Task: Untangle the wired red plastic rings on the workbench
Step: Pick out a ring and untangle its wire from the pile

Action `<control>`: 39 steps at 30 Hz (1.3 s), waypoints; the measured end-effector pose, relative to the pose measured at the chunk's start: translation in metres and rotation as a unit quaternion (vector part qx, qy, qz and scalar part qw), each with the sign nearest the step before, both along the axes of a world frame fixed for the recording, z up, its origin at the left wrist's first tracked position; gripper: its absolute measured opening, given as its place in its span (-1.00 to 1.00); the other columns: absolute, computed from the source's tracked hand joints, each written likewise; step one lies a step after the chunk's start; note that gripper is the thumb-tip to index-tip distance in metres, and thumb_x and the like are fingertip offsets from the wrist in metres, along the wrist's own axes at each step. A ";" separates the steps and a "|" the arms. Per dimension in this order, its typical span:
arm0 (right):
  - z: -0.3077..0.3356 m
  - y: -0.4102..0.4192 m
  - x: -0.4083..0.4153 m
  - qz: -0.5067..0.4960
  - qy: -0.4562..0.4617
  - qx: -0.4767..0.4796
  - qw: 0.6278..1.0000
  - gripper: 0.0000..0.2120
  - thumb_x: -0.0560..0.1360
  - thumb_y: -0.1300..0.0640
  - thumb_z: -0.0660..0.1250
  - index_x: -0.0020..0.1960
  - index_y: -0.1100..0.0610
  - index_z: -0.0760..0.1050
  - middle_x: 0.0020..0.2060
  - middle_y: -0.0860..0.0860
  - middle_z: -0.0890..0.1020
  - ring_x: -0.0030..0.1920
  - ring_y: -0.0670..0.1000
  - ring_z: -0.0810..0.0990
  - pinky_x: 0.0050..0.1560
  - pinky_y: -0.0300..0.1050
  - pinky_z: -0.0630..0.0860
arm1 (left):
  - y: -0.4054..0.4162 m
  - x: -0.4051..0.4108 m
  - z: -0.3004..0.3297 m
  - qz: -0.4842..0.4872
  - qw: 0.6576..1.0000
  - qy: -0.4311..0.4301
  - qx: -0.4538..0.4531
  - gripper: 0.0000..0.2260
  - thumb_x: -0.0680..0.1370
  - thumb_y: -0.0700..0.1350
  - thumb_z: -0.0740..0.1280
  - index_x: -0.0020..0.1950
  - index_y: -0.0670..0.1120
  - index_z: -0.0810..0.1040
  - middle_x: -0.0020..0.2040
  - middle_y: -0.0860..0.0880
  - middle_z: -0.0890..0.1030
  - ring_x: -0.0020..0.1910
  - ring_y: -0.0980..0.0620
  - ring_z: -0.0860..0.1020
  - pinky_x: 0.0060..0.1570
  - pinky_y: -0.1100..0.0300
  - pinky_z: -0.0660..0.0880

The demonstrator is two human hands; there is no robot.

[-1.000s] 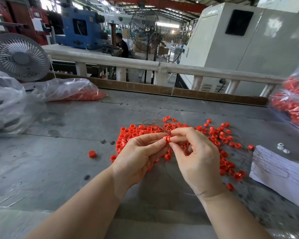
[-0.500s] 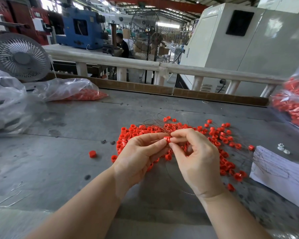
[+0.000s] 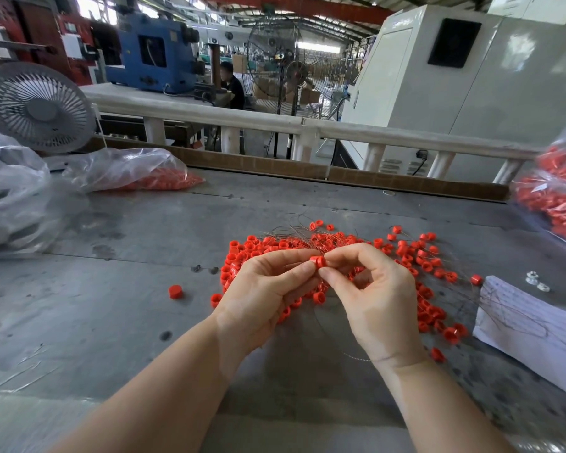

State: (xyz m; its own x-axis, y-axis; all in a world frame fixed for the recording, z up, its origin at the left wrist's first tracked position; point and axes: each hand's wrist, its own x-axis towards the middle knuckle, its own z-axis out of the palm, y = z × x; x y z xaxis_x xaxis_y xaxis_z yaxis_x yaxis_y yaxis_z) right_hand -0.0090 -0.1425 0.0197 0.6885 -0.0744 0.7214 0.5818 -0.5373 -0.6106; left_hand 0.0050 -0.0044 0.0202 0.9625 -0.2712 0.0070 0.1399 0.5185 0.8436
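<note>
A tangle of small red plastic rings (image 3: 406, 256) strung on thin wire lies spread across the grey workbench (image 3: 111, 305). Just above the pile, my left hand (image 3: 262, 295) and my right hand (image 3: 376, 302) meet fingertip to fingertip. Together they pinch one or two red rings (image 3: 318, 261) between thumbs and forefingers. Thin wire loops (image 3: 347, 349) curve on the bench under my right wrist. One loose red ring (image 3: 175, 291) sits apart to the left of the pile.
Clear plastic bags holding red rings lie at the back left (image 3: 151, 178) and far right (image 3: 556, 191). An empty-looking bag (image 3: 10, 197) and a small fan (image 3: 36, 107) are at the left. White paper (image 3: 530, 325) and two small metal nuts (image 3: 536, 281) lie right.
My hands stay together over the pile, nearly still. The fingertips have shifted slightly on the pinched rings.
</note>
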 end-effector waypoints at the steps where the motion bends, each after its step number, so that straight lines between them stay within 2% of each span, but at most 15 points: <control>1: 0.000 0.000 0.000 -0.001 0.003 0.000 1.000 -0.81 0.32 0.34 0.51 -0.22 0.09 0.60 -0.31 -0.10 0.62 -0.24 -0.17 0.58 -0.22 -0.46 0.42 | 0.000 0.000 0.000 0.000 1.000 -0.003 -0.003 -0.84 0.31 -0.26 0.38 -0.17 -0.15 0.71 -0.14 -0.13 0.69 -0.15 0.04 0.67 -0.19 0.32 0.58; 6: 0.001 -0.001 0.001 0.007 -0.001 -0.023 1.000 -0.88 0.34 0.34 0.49 -0.23 0.16 0.63 -0.28 -0.04 0.62 -0.17 -0.16 0.57 -0.13 -0.44 0.41 | 0.000 0.000 0.000 0.002 1.000 -0.009 -0.011 -0.84 0.30 -0.24 0.38 -0.20 -0.09 0.72 -0.19 -0.09 0.70 -0.18 0.08 0.67 -0.22 0.35 0.56; 26: 0.000 -0.002 0.002 0.008 -0.022 -0.049 0.999 -0.88 0.35 0.38 0.45 -0.25 0.18 0.60 -0.28 -0.05 0.57 -0.18 -0.17 0.53 -0.14 -0.46 0.39 | -0.001 -0.001 0.002 0.016 1.000 -0.015 0.002 -0.85 0.28 -0.26 0.38 -0.21 -0.12 0.71 -0.20 -0.11 0.70 -0.22 0.07 0.67 -0.23 0.34 0.57; 34: -0.001 -0.003 0.002 0.006 -0.054 -0.066 0.996 -0.92 0.36 0.36 0.43 -0.25 0.21 0.60 -0.28 -0.04 0.55 -0.22 -0.12 0.52 -0.15 -0.30 0.46 | -0.001 -0.001 0.003 0.013 1.000 -0.006 0.001 -0.86 0.29 -0.26 0.38 -0.24 -0.13 0.71 -0.21 -0.10 0.70 -0.23 0.08 0.67 -0.23 0.34 0.57; 39: -0.002 -0.002 0.003 0.005 -0.054 -0.062 0.997 -0.94 0.36 0.33 0.43 -0.25 0.20 0.60 -0.28 -0.05 0.55 -0.22 -0.14 0.51 -0.15 -0.36 0.43 | -0.001 -0.003 0.004 0.016 1.000 -0.001 -0.002 -0.87 0.28 -0.27 0.37 -0.25 -0.14 0.70 -0.23 -0.10 0.69 -0.25 0.08 0.67 -0.23 0.33 0.58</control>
State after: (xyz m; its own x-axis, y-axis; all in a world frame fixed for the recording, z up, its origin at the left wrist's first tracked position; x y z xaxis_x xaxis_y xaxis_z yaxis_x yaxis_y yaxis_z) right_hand -0.0061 -0.1445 0.0172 0.6067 0.0262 0.7945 0.6460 -0.5986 -0.4736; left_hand 0.0025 -0.0055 0.0238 0.9708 -0.2396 0.0094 0.1218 0.5265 0.8414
